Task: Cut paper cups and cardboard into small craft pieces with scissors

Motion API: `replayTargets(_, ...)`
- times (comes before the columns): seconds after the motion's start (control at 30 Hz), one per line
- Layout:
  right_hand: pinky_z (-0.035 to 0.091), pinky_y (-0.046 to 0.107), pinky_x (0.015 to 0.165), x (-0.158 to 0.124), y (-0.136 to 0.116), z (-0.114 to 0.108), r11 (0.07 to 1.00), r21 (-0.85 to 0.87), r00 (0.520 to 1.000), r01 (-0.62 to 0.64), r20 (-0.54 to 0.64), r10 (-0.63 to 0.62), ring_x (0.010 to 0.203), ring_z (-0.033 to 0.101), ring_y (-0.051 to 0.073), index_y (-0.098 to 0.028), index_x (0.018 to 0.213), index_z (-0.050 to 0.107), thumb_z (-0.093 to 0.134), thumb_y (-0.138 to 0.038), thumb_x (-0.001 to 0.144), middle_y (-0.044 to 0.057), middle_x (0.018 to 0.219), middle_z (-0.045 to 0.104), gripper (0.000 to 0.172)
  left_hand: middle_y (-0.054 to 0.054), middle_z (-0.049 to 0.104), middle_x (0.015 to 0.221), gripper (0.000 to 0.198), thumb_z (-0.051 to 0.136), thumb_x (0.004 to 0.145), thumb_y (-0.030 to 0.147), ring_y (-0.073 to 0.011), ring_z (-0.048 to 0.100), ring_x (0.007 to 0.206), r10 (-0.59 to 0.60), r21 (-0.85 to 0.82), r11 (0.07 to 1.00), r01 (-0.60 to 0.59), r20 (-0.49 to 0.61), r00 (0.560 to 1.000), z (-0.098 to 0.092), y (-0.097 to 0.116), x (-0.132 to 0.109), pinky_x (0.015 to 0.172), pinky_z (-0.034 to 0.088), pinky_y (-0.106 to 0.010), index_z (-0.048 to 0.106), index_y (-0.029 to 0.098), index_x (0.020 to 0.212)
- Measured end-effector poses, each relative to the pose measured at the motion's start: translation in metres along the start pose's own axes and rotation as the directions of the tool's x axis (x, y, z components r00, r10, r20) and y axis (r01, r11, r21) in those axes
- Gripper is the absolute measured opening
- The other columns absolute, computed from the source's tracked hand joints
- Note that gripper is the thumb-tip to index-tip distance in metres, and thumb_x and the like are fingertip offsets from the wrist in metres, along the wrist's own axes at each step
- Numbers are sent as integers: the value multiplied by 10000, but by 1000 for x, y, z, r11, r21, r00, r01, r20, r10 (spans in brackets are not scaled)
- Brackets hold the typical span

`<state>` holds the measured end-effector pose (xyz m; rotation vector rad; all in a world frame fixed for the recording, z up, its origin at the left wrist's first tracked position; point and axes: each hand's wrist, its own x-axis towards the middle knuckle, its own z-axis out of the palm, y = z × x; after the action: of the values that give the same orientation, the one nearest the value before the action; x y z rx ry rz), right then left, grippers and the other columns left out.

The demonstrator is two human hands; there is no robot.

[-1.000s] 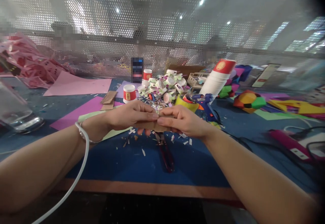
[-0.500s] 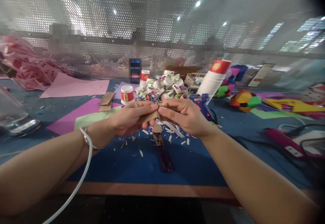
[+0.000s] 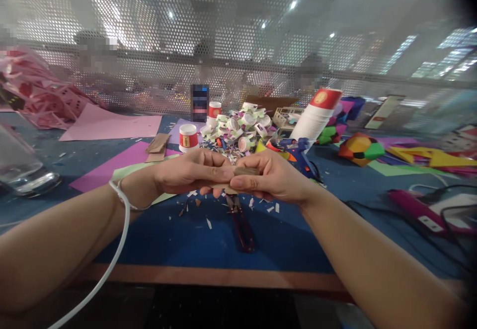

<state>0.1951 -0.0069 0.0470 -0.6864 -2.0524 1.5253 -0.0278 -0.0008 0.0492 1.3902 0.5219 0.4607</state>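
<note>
A small brown cardboard piece is pinched between both hands above the blue table. My left hand closes its fingers on the piece's left end, and my right hand grips its right end with thumb on top. Most of the piece is hidden by the fingers. Red-handled scissors lie on the table right below the hands, among paper scraps.
Behind the hands sit a heap of cut paper cups, a red-and-white cup, a cup stack, a blue glue gun and coloured paper sheets. A glass jar stands left; cables and a pink tool lie right.
The hands tilted the cardboard piece up, then brought it back level and pressed closer together; they stay at the same place above the scissors.
</note>
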Motion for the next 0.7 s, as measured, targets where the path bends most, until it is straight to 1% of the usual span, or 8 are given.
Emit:
replayTargets(0.1,236,163,331,-1,-1,0,999,-24,999,-29,35,29,379,386,29,-141,755,674,723,-358,882,-67,492,492,255,4,638,605,192,732,836,284,-43,479,458,-10,23,1000,10,3,1000,0,2,-2,421,351,-145,637,134,765)
replayTargets(0.2,221,166,328,-2,-3,-1,999,-43,1000,-3,6,3,361,366,25,-146,720,652,720,-353,886,-75,462,467,274,6,618,595,192,692,873,240,-33,458,457,43,58,997,-41,-24,999,4,2,-1,432,334,-140,622,127,736)
replayTargets(0.33,223,181,324,-3,-7,-1,996,-39,991,85,-98,-88,341,347,26,-158,654,601,741,-325,868,-84,432,431,306,7,613,605,210,610,940,226,-28,455,458,160,10,987,-160,-68,985,9,-2,3,447,325,-139,602,126,755)
replayTargets(0.4,227,190,324,-3,-8,0,991,-51,977,120,-172,-127,338,337,29,-158,677,618,740,-341,867,-83,428,434,291,14,605,609,213,585,958,227,-26,446,465,201,-22,979,-205,-122,972,10,-4,6,466,333,-139,588,131,768)
replayTargets(0.47,229,201,325,-1,-6,2,986,-90,954,141,-252,-160,340,338,35,-160,689,621,735,-368,869,-81,431,438,298,20,587,611,230,588,957,233,-25,435,478,217,-13,975,-222,-168,962,10,-5,8,480,332,-141,570,132,751)
replayTargets(0.57,235,220,349,3,-1,6,970,-196,921,146,-330,-206,364,345,41,-172,636,570,718,-401,880,-74,451,428,365,23,547,609,282,591,955,265,-39,442,515,240,100,969,-224,-195,951,8,-6,10,495,335,-158,544,138,707)
replayTargets(0.63,242,229,382,5,3,7,947,-283,902,149,-354,-247,407,345,44,-175,599,531,709,-415,886,-66,477,413,414,17,548,628,283,579,961,281,-53,456,540,283,250,941,-227,-216,934,6,-6,10,517,358,-178,545,147,715)
replayTargets(0.7,241,235,401,6,6,6,927,-342,879,154,-381,-287,434,333,47,-180,569,488,712,-420,883,-64,484,390,454,5,573,670,251,573,965,288,-66,483,566,359,447,867,-220,-255,898,1,-8,9,546,387,-205,555,157,751)
